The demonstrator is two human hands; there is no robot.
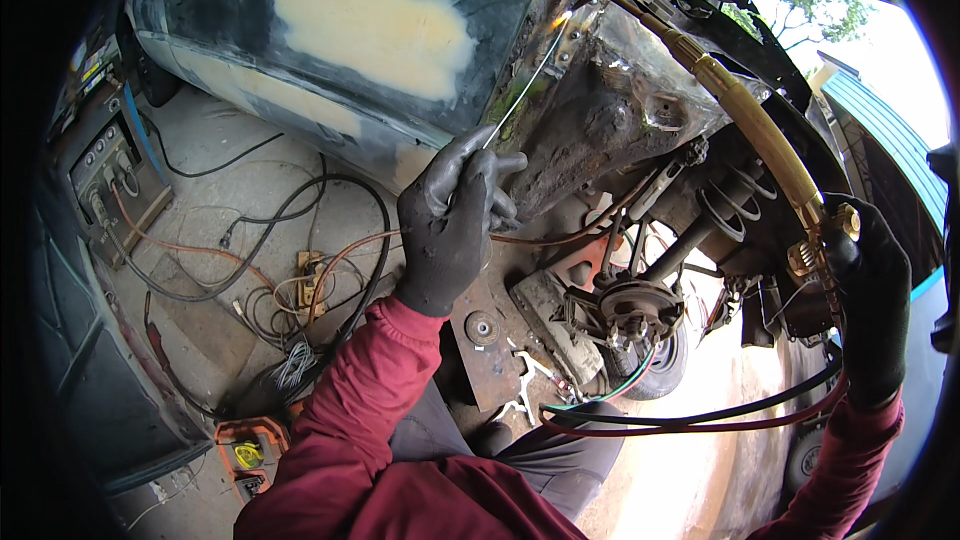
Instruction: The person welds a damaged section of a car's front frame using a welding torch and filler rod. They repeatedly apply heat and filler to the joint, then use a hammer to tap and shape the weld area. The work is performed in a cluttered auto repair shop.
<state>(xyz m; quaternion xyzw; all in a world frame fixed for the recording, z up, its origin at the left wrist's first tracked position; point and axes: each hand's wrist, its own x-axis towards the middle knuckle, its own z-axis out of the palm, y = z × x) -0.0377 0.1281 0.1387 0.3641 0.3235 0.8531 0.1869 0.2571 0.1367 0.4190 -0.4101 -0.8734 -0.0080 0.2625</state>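
Note:
My left hand (450, 215), in a black glove, is closed on a thin metal filler rod (528, 87) that slants up and away. In my black-gloved right hand (872, 290) is the handle end of a brass gas torch (750, 120), beside its valve knobs. The torch reaches up and left to a dark curved tip, where a small orange flame glows against the rod's far end. Both meet at the bare, sooty metal of the car's inner wing panel (600, 90), by the door edge. Dark and red hoses (690, 425) hang from the torch.
A green car door (380, 15) with pale filler stands ahead left. Below the panel are a coil spring (735, 205) and a brake hub (640, 310). A welding machine (115, 165) stands far left, its cables (270, 230) looping over the floor. An orange toolbox (250, 450) sits lower left.

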